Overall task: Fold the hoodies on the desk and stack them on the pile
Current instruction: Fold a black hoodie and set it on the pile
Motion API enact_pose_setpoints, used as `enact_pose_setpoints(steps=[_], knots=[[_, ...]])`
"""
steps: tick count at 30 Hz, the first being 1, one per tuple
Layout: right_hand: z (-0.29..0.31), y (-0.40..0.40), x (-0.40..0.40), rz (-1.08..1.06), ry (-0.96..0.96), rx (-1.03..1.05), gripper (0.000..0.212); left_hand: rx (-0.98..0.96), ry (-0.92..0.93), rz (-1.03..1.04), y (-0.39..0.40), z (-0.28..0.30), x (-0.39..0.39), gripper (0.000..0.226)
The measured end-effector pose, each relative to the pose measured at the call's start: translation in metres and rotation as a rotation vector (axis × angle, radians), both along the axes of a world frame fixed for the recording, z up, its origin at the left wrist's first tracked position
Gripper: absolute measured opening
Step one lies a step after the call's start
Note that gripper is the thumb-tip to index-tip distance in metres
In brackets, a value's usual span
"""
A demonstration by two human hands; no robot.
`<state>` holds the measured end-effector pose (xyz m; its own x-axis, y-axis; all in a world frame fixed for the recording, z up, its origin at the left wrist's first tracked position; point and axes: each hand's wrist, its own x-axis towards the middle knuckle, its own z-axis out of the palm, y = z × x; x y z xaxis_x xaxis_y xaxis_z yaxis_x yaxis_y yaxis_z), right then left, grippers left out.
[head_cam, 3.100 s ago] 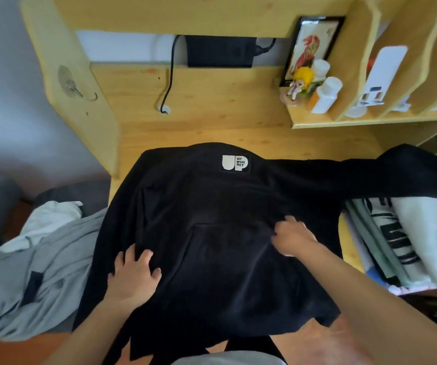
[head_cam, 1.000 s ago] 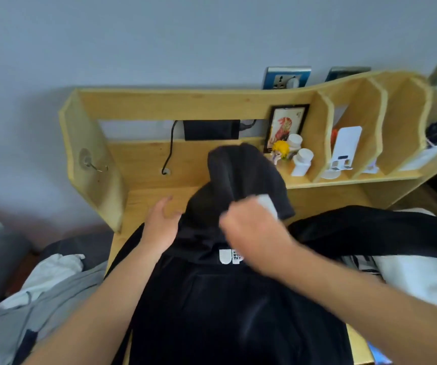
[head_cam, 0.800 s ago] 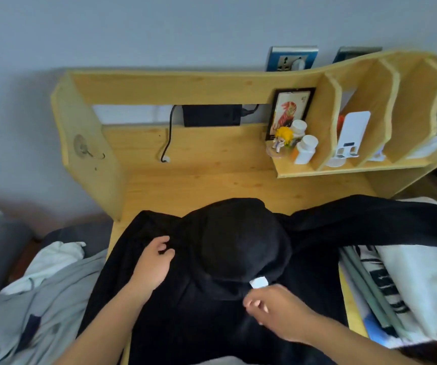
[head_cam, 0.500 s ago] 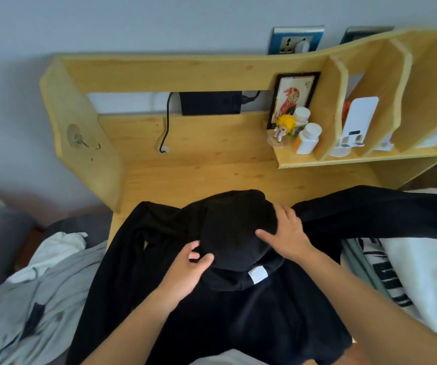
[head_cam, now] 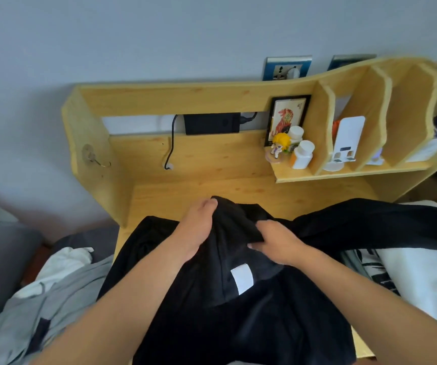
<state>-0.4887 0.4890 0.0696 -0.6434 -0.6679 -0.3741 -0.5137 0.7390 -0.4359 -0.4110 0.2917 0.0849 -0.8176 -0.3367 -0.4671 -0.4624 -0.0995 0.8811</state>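
A black hoodie (head_cam: 251,312) lies spread on the wooden desk (head_cam: 238,191), its hood turned down over the body with a white label (head_cam: 242,277) showing. My left hand (head_cam: 196,230) rests on the hood's left side, fingers stretched toward its far edge. At the hood's right side, my right hand (head_cam: 275,241) grips a fold of the black fabric between fingers and thumb. One black sleeve (head_cam: 383,222) runs right across the pile of folded clothes (head_cam: 417,280). A grey hoodie (head_cam: 54,299) lies crumpled to the left, off the desk edge.
A shelf unit (head_cam: 343,169) at the back right holds a framed picture, a small figure, white bottles and a white stand. A black adapter (head_cam: 212,123) and its cable hang on the back panel. A dark grey seat (head_cam: 4,254) sits far left.
Both hands moved up the hood: the left slid to its far-left edge, and the right now grips a fold on the right. The hood is bunched higher; the view tilted up slightly.
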Motion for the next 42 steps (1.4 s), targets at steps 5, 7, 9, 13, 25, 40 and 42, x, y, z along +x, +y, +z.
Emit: enact_pose_setpoints(steps=[5,7,9,13,25,40,42], knots=[[0.140,-0.016,-0.042,-0.255,0.063,-0.507,0.029,-0.157,0.254,0.121,-0.051,0.108,-0.049,0.033],[0.180,-0.025,-0.050,-0.264,-0.058,-0.672,0.019,-0.041,0.344,0.031,-0.063,0.144,-0.056,0.034],[0.202,-0.035,-0.053,-0.279,-0.155,-0.768,0.020,-0.076,0.345,-0.128,-0.061,0.168,-0.058,0.046],[0.210,-0.045,-0.054,-0.302,-0.179,-0.798,0.028,-0.384,0.110,-0.293,-0.052,0.141,-0.046,0.086],[0.145,0.015,-0.028,-0.077,-0.315,-0.549,0.026,-0.720,0.288,-0.488,-0.062,0.087,0.014,0.028],[-0.102,0.061,0.069,-1.010,-0.273,-0.142,0.028,-0.043,-0.412,0.374,0.028,-0.106,0.089,0.035],[-0.106,0.043,0.063,-1.071,-0.388,-0.112,0.055,-0.020,-0.561,0.399,0.040,-0.112,0.074,0.058]])
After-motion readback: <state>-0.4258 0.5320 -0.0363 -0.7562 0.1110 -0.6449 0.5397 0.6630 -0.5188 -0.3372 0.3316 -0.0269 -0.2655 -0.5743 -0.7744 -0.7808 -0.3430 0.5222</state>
